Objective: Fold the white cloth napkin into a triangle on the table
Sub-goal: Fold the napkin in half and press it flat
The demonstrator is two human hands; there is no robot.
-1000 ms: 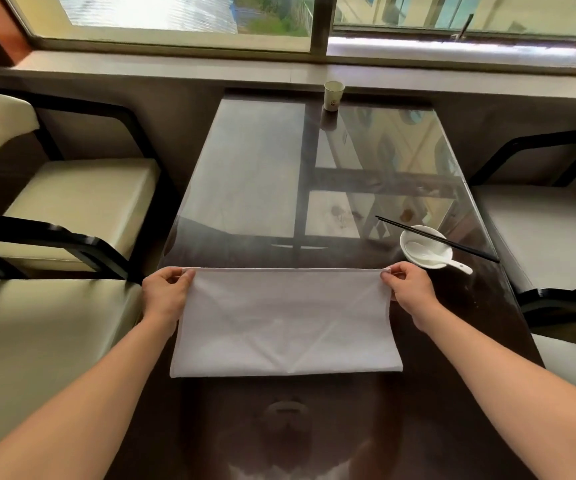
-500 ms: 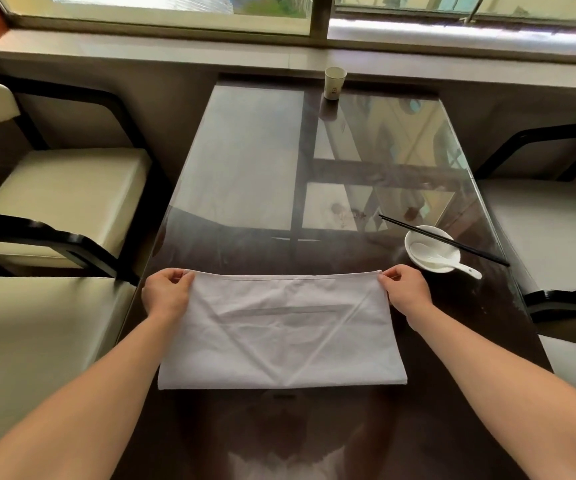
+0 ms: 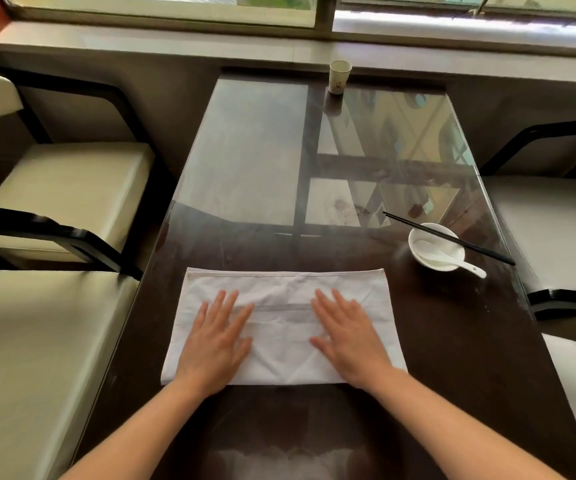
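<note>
Here, napkin: white cloth napkin [image 3: 281,318] lies as a flat rectangle on the dark counter [image 3: 452,341].
Hands: left hand [image 3: 215,344] and right hand [image 3: 347,337] — grip released, palms pressed flat on it.

Window daylight, table [image 3: 245,168] glare, edges warped

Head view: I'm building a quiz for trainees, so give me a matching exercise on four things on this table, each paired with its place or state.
Things:
1. napkin
2. paper cup
3. chopsticks
4. spoon

Places or states:
A. lying in the bowl, handle over the rim
B. far end of the table, by the window
C. flat under the left hand and the right hand
D. resting across the bowl's rim

Pairs: 1-C, 2-B, 3-D, 4-A
</note>
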